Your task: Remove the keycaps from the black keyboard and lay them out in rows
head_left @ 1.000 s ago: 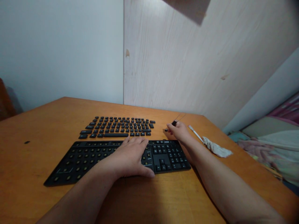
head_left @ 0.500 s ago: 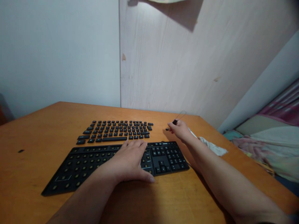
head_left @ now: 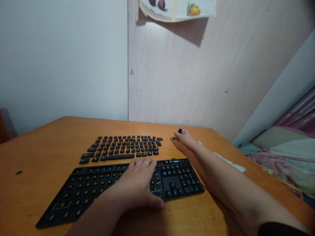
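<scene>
A black keyboard lies at a slant on the desk. Its number pad and arrow keys still carry caps, while the left and middle show bare switch posts. My left hand rests flat across it, fingers stretched toward the back edge, thumb at the front edge. My right hand, closed, holds a keycap puller with its wire loop pointing up and back. A small black keycap shows at the fingertips. Behind the keyboard, loose keycaps stand in rows, with the space bar nearest.
A single dark piece lies at the desk's left. Crumpled white tissue is beyond my right forearm. A black cable runs from the keyboard under that arm. The wooden desk meets the wall; bedding is off its right edge.
The view has tilted up, so the desk sits lower and a fruit picture shows. My right hand has shifted slightly left toward the loose keycaps. The left hand stays on the keyboard.
</scene>
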The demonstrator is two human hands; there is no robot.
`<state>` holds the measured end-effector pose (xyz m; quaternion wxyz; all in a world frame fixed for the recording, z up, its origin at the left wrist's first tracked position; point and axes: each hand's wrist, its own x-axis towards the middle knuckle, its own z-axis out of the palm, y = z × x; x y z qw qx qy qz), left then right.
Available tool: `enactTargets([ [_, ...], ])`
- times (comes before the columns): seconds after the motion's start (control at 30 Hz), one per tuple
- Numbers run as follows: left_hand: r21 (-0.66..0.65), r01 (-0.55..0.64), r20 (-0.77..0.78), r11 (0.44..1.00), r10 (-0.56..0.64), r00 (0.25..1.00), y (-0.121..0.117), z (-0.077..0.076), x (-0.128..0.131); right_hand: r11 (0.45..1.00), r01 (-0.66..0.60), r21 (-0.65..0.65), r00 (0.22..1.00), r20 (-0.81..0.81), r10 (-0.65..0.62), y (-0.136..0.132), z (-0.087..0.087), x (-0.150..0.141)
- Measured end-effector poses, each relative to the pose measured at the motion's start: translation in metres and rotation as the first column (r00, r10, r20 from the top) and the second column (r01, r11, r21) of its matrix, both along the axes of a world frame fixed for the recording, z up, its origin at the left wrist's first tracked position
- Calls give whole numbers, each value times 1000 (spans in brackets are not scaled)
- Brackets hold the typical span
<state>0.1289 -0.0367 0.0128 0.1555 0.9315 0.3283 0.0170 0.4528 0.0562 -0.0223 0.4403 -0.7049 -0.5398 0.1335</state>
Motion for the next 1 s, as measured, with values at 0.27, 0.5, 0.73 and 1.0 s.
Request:
enactTargets([
  [0.27,-22,-47,5,999,47,999,-2,1,4,1000,28,-9,1000,-4,-28,35,-10,-8],
  [0.5,-44,-60,33,997,62,998,-6,1,3,1000,0,7,1000,-23,1,50,-17,-12],
  [0.73,-38,-56,112,998,60,992,-5,-4,3,999,-29,15,997,-73,30,51,-23,-14],
  [1.0,-27,-44,100,999,47,994,-5,-5,2,999,-34,13,993,-109,35,45,-22,-18],
])
